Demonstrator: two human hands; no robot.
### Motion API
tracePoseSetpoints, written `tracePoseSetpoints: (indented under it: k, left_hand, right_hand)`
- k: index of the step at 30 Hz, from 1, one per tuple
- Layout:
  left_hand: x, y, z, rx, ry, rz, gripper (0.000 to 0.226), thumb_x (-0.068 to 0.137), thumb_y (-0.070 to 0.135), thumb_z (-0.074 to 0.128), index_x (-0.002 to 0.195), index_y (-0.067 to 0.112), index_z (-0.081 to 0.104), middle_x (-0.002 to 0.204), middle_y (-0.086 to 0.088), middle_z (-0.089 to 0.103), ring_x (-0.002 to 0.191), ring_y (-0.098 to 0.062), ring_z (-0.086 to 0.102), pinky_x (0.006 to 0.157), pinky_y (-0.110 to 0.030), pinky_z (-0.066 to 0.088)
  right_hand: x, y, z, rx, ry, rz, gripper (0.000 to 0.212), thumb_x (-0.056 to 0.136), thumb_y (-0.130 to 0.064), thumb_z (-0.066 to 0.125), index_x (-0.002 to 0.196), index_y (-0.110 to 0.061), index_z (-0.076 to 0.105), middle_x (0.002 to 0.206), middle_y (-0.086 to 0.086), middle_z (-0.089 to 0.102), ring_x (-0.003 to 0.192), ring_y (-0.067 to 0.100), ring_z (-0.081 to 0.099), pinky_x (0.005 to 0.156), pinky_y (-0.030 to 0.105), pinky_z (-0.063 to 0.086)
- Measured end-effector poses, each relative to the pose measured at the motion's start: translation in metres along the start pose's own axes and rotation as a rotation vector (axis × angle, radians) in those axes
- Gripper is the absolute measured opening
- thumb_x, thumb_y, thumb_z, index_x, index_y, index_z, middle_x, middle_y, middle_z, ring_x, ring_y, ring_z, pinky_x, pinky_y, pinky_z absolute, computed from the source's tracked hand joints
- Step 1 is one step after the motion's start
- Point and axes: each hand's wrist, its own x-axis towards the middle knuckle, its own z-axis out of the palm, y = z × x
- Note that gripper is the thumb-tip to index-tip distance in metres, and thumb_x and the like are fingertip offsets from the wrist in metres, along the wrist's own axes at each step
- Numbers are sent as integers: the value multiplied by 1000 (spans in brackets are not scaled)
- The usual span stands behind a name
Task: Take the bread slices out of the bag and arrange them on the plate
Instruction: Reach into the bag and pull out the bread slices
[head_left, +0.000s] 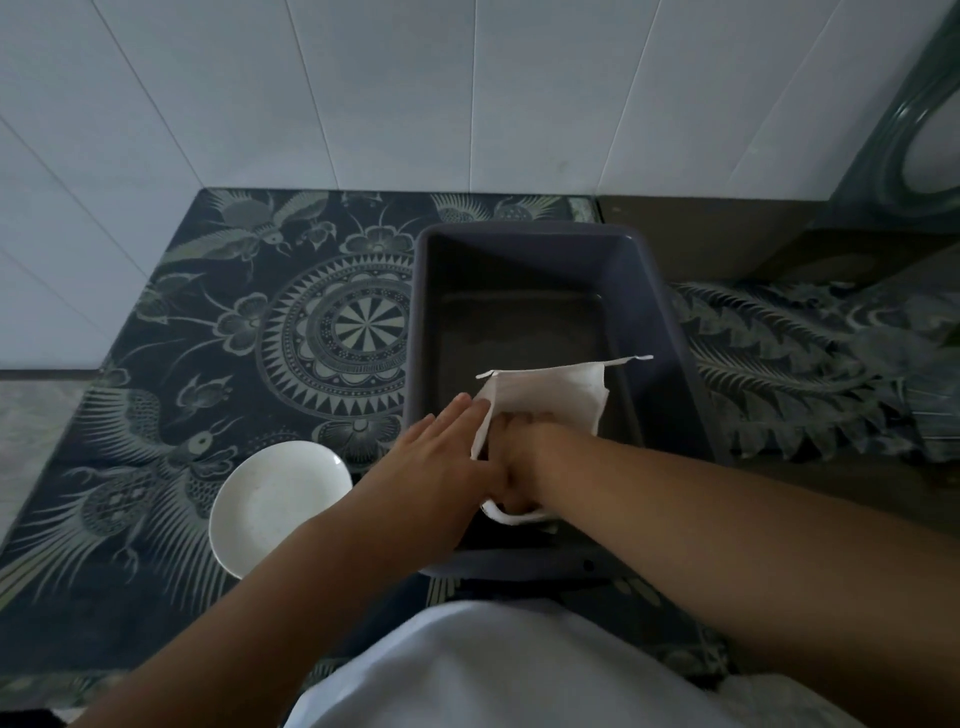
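My right hand (511, 457) reaches inside the white bag (545, 397) lying in the grey plastic tub (644, 291); its grip is hidden, so I cannot tell it. My left hand (441, 452) lies flat and unclenched, pinning the crinkly mouth. I should draw slices out gently toward the smooth round plate (275, 499) left of the tub.

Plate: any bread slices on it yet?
No, the white plate lies bare on the patterned cloth, left of the grey tub where both hands work at the white bag.

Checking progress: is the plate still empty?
Empty: the white plate shows only its bare surface, with no bread on it.
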Motion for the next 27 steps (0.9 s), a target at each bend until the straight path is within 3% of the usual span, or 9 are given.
tracePoseSetpoints:
  k: [3, 7, 12, 16, 19, 23, 27]
  left_hand:
    - [-1, -3, 3, -13, 15, 24, 28, 88, 18, 68, 113, 31, 63, 157, -26, 24, 148, -39, 12, 115, -45, 32]
    - [-6, -4, 7, 2, 18, 17, 30, 93, 18, 63, 120, 32, 61, 161, -24, 16, 150, -33, 6, 118, -42, 28]
    - [-12, -2, 6, 3, 31, 38, 27, 92, 15, 63, 116, 27, 62, 159, -26, 20, 149, -34, 8, 112, -32, 13]
    - [-15, -2, 6, 19, 58, 41, 29, 92, 16, 61, 118, 29, 61, 159, -24, 20, 150, -34, 7, 117, -38, 17]
    - [-16, -4, 5, 31, 51, 32, 32, 92, 20, 61, 121, 33, 56, 160, -23, 17, 150, -36, 7, 119, -48, 22]
    - [-18, -5, 4, 16, 69, 58, 42, 90, 23, 62, 127, 39, 48, 159, -21, 20, 149, -38, 13, 114, -55, 30]
    - [-19, -4, 2, 12, 92, 87, 39, 91, 28, 56, 128, 39, 50, 160, -15, 15, 149, -32, 10, 112, -52, 33]
  right_hand:
    - [9, -3, 17, 37, 135, 7, 74, 93, -47, 50, 154, -13, 26, 154, 17, 38, 137, 37, 43, 112, 55, 36]
    - [16, -8, 30, 226, 264, 115, 85, 92, -50, 52, 155, -8, 15, 153, 22, 36, 136, 42, 43, 108, 60, 38]
    - [24, -5, 43, 210, 304, 84, 87, 88, -48, 57, 154, -8, 16, 148, 21, 45, 130, 38, 52, 105, 54, 43]
    - [24, 2, 37, 127, 315, -58, 56, 92, -33, 57, 139, -6, 44, 130, 15, 62, 114, 31, 63, 96, 46, 52]
    - [17, 9, 29, 11, 335, -140, 37, 96, -26, 52, 128, -6, 54, 122, 13, 66, 109, 29, 65, 95, 43, 51]
    - [0, 1, 26, -119, 358, -183, 38, 101, -25, 47, 133, -7, 50, 129, 13, 62, 115, 28, 62, 100, 42, 48]
    - [-31, 7, 10, 133, 345, -108, 38, 96, -20, 58, 129, -2, 54, 128, 21, 61, 115, 38, 59, 93, 46, 48]
